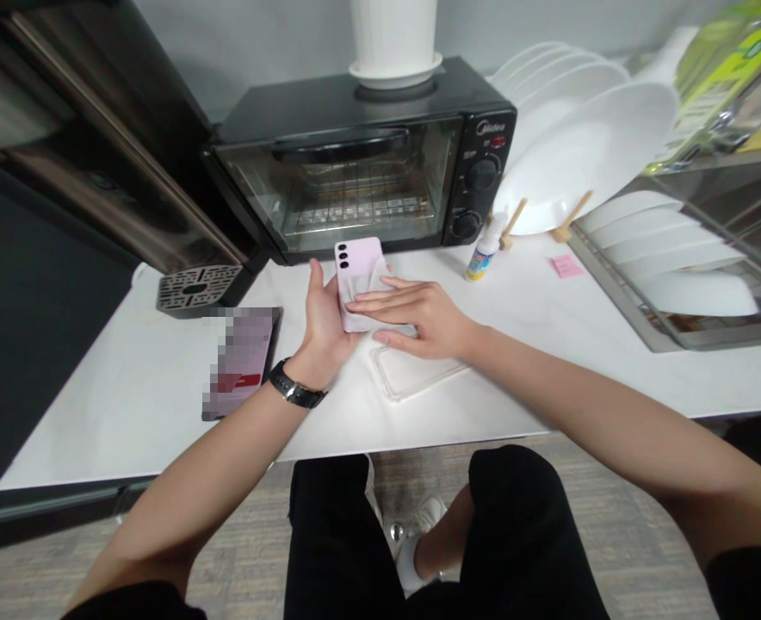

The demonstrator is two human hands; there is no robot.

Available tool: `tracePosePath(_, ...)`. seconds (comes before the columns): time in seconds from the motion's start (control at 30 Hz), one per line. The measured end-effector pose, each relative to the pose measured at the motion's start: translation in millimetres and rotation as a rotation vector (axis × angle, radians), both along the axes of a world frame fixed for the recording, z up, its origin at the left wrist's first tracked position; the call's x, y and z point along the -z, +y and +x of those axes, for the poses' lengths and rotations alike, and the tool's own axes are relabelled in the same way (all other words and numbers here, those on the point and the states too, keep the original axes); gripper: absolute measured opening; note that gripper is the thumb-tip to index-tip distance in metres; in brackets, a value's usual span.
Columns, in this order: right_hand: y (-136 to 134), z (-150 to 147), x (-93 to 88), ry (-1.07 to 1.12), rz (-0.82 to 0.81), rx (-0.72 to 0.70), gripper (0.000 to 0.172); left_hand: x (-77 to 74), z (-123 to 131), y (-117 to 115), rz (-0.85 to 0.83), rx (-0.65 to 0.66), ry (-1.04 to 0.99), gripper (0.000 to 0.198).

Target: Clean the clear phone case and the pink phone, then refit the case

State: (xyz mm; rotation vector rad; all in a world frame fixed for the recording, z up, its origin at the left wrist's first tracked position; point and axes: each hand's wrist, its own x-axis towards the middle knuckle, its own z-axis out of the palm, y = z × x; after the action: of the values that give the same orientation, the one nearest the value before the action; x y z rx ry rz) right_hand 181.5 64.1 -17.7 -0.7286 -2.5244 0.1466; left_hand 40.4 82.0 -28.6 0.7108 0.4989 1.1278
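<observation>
A light purple smartphone [362, 252] lies back side up in my left hand [322, 325], its three camera lenses at the upper left corner. The palm and fingers support it from below and the left side, while the thumb sticks up apart from it. My right hand [430, 320] lies over the phone's back with fingers stretched out, pressing a thin white wipe [374, 281] against it. Below the right hand, a clear phone case [412, 377] rests on the white counter [342, 430]. The lower part of the phone is partly covered by the wipe and fingers.
Behind my hands stands a black toaster oven [361, 185] with a white pot [393, 39] on top. A small spray bottle [480, 258], a pink sticky note [567, 265] and white plates [580, 155] are to the right. Left lie a purple booklet-like item [251, 344] and a drip tray [196, 288].
</observation>
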Motion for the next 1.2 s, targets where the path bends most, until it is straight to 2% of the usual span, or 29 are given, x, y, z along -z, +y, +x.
tracePosePath(0.07, 4, 3, 0.9, 0.047, 0.008, 0.124, 0.037, -1.8, -2, 1, -0.01, -0.006, 0.016, 0.044)
tracePosePath(0.17, 12, 6, 2.0, 0.105, 0.038, 0.324, 0.042, -4.3, -1, -2, -0.073, 0.079, 0.066, 0.042)
tracePosePath(0.23, 16, 7, 2.1, 0.11, 0.051, 0.365, 0.047, -4.8, 3, -6, -0.128, 0.149, 0.099, 0.041)
tracePosePath(0.3, 16, 6, 1.9, 0.082, 0.05, 0.311, 0.051, -3.9, 6, -8, -0.157, 0.191, 0.117, 0.041)
tracePosePath(0.37, 12, 3, 1.5, 0.032, 0.044, 0.186, 0.055, -2.0, 8, -9, -0.145, 0.188, 0.121, 0.044)
tracePosePath(0.43, 7, 0, 1.1, -0.008, 0.029, 0.043, 0.056, -0.3, 6, -7, -0.109, 0.131, 0.112, 0.049)
tracePosePath(0.5, 3, -1, 0.5, -0.016, 0.008, -0.047, 0.049, 0.3, 3, -3, -0.086, 0.046, 0.104, 0.052)
tracePosePath(0.57, 2, 1, -0.1, 0.014, -0.009, -0.029, 0.038, -0.7, -1, 0, -0.075, -0.014, 0.092, 0.053)
tracePosePath(0.6, 3, 3, -0.4, 0.039, -0.01, 0.024, 0.034, -1.7, -3, 1, -0.067, -0.017, 0.078, 0.053)
tracePosePath(0.7, 11, 7, -0.2, 0.117, 0.018, 0.243, 0.035, -4.1, -3, 1, -0.033, 0.049, 0.03, 0.051)
tracePosePath(0.77, 16, 9, 0.6, 0.137, 0.037, 0.317, 0.04, -4.1, 0, -2, -0.045, 0.132, 0.044, 0.048)
tracePosePath(0.83, 18, 8, 1.6, 0.11, 0.04, 0.291, 0.048, -2.2, 4, -5, -0.074, 0.201, 0.069, 0.046)
tracePosePath(0.9, 15, 5, 2.0, 0.049, 0.036, 0.188, 0.053, 1.0, 7, -6, -0.092, 0.237, 0.067, 0.045)
tracePosePath(1.0, 7, 1, 1.3, -0.028, 0.012, -0.013, 0.055, 6.0, 6, -5, -0.081, 0.183, 0.015, 0.049)
tracePosePath(1.07, 3, 0, 0.3, -0.043, -0.013, -0.102, 0.049, 8.1, 1, -1, -0.074, 0.126, -0.009, 0.051)
tracePosePath(1.13, 2, 2, -0.3, -0.021, -0.032, -0.101, 0.04, 8.7, -3, 2, -0.073, 0.084, -0.017, 0.051)
tracePosePath(1.2, 6, 5, -0.1, 0.027, -0.029, 0.011, 0.035, 7.7, -6, 4, -0.078, 0.075, -0.012, 0.05)
